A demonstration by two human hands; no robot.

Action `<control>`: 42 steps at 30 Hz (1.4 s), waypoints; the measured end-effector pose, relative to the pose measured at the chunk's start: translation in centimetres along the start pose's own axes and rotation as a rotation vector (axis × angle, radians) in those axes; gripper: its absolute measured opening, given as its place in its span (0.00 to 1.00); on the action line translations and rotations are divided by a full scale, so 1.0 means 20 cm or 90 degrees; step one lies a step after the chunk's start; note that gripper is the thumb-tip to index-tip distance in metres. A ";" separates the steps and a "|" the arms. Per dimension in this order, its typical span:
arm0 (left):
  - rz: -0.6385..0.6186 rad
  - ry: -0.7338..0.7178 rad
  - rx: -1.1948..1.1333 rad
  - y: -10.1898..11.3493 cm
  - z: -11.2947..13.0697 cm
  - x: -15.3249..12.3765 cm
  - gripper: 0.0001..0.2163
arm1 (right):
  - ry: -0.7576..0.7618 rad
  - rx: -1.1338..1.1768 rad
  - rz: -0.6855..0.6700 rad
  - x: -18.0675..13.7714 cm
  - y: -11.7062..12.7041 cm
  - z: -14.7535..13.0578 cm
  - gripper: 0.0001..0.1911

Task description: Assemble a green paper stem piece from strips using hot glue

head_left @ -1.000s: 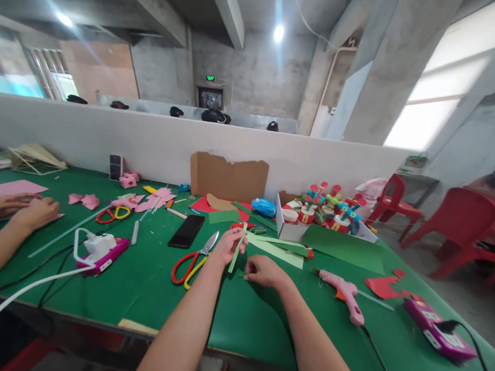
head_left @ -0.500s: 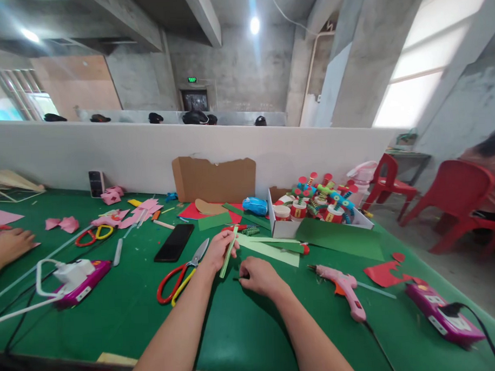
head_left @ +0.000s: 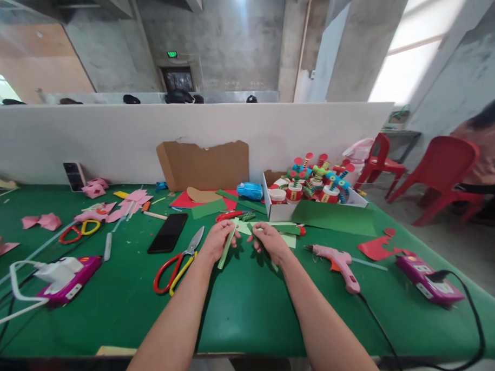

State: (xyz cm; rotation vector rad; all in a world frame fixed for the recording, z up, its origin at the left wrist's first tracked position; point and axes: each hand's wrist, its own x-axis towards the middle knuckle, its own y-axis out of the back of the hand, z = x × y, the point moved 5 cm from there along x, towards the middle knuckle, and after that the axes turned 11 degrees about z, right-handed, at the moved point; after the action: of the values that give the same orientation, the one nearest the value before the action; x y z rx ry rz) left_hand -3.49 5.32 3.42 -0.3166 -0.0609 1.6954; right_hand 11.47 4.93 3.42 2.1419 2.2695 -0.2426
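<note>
We are sitting at a green worktop, where a pink glue gun is lying. Beyond the glue gun, a white box is holding colourful figures, and a dark green sheet is lying between box and glue gun. To the glue gun's right, a purple power strip is resting; well to its left, scissors are lying. Just left of the glue gun, our right hand is pinching a darker green strip. Farther left of it, our left hand is gripping a pale green strip between thumb and fingers, the strip slanting down towards us.
</note>
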 end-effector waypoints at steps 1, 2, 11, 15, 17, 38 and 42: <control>-0.005 0.001 0.007 0.00 0.00 0.00 0.12 | -0.006 0.002 0.002 0.00 0.00 0.00 0.15; -0.008 0.003 0.014 -0.01 0.00 -0.01 0.12 | -0.008 0.001 0.005 0.00 0.00 0.00 0.15; -0.039 0.004 0.091 -0.03 -0.01 -0.02 0.12 | 0.107 -0.132 0.019 0.02 0.01 -0.01 0.09; -0.050 -0.010 0.099 -0.04 -0.02 -0.02 0.14 | 0.196 -0.231 0.043 0.00 0.02 -0.04 0.04; -0.058 -0.015 0.101 -0.05 -0.03 -0.02 0.14 | 0.199 -0.237 0.060 0.00 0.03 -0.05 0.04; 0.052 0.013 -0.023 0.03 -0.02 0.02 0.11 | 0.044 0.255 0.187 0.04 0.17 -0.06 0.19; 0.080 -0.016 -0.149 0.05 0.01 0.02 0.10 | -0.021 0.394 0.201 0.05 0.17 -0.03 0.20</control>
State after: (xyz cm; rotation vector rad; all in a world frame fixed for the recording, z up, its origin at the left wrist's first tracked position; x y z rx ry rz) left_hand -4.50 5.61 3.43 -0.4818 -0.2644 1.8197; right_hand 14.76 6.07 3.61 2.6893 1.9639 -1.0763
